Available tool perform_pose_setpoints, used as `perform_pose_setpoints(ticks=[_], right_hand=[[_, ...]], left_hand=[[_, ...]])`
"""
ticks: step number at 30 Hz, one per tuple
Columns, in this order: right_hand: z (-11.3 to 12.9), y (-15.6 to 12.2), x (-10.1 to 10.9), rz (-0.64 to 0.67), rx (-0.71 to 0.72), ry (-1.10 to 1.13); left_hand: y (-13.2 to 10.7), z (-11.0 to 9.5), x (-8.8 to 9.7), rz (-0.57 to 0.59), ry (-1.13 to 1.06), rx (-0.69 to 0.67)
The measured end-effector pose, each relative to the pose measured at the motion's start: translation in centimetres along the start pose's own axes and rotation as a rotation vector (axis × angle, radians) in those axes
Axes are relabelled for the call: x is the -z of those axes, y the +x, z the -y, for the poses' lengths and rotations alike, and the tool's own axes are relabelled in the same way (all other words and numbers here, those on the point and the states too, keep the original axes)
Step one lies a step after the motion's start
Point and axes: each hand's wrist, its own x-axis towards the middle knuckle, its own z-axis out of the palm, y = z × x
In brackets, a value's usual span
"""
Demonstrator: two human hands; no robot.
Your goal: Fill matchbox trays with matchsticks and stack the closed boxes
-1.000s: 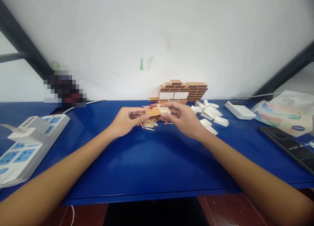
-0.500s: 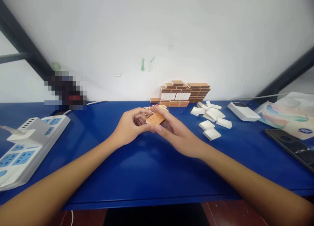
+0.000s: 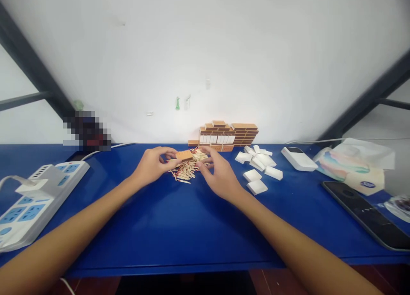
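Note:
An orange-brown matchbox (image 3: 184, 155) is gripped at its left end between the thumb and fingers of my left hand (image 3: 156, 162). It is held over a loose pile of matches (image 3: 184, 172) on the blue table. At the pile's right side is my right hand (image 3: 219, 169), thumb and fingers apart, with nothing visible in it. Behind the pile, against the wall, stand stacked matchboxes (image 3: 245, 135), some with their white ends facing me. To the right of my right hand lie several white inner trays (image 3: 257, 186), loosely scattered.
On the left rests a white power strip (image 3: 68, 188) with a plugged-in charger (image 3: 41, 186). Over to the right are a white device (image 3: 299, 159) with a dark screen, a tissue pack (image 3: 358, 167) and a black phone (image 3: 365, 214). The blue table's front edge (image 3: 173, 269) runs below my arms.
My right hand has let go of the matchbox and opened beside the matches. My left hand keeps the box and has moved left, uncovering the pile. The camera view has shifted.

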Motion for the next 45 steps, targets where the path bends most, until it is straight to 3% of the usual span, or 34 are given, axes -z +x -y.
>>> perform_pose_setpoints(ticks=[4,8,14,21,25,28,30,32,34,36,40,42,45], right_hand=[[-1.6,1.4,1.8,-0.163,0.071,-0.262],[-2.5,2.3,3.2,-0.189,0.065,-0.385],[-2.6,2.5,3.6,-0.109,-0.036,-0.590],[-2.3,2.6,3.8,-0.035,-0.121,-0.727],[-2.3,3.2,5.8,-0.053,-0.190,-0.794],[-2.4,3.4,9.2,-0.058,-0.320,-0.900],[-2.5,3.3,11.8,0.099,-0.460,-0.938],[-2.5,2.9,14.2,0.336,-0.568,-0.866],[-2.2,2.4,15.6,0.483,-0.661,-0.834],[-1.7,2.1,15.9,0.534,-0.731,-0.823],[-1.0,2.1,14.1,0.604,-0.829,-0.857],[-1.1,2.4,13.0,0.629,-0.800,-0.904],[-2.0,2.7,11.9,0.635,-0.639,-0.939]], left_hand=[[4.9,2.0,-0.6,0.013,0.095,-0.015],[8.5,4.4,-1.4,0.074,0.105,0.001],[9.0,7.1,-1.4,0.091,0.149,0.024],[9.3,5.9,-2.9,0.050,0.239,0.013],[8.2,4.3,-1.7,-0.055,0.321,0.032],[5.4,3.0,0.1,-0.110,0.365,0.038],[3.1,2.3,1.1,-0.118,0.380,-0.002],[0.9,1.8,1.6,-0.192,0.385,-0.048],[-0.6,1.6,1.7,-0.200,0.432,-0.117],[-1.4,1.6,1.5,-0.095,0.489,-0.227],[-1.6,1.2,0.8,-0.054,0.532,-0.416],[-1.6,0.9,0.3,-0.033,0.572,-0.532],[-2.0,0.2,-0.2,-0.024,0.626,-0.643]])
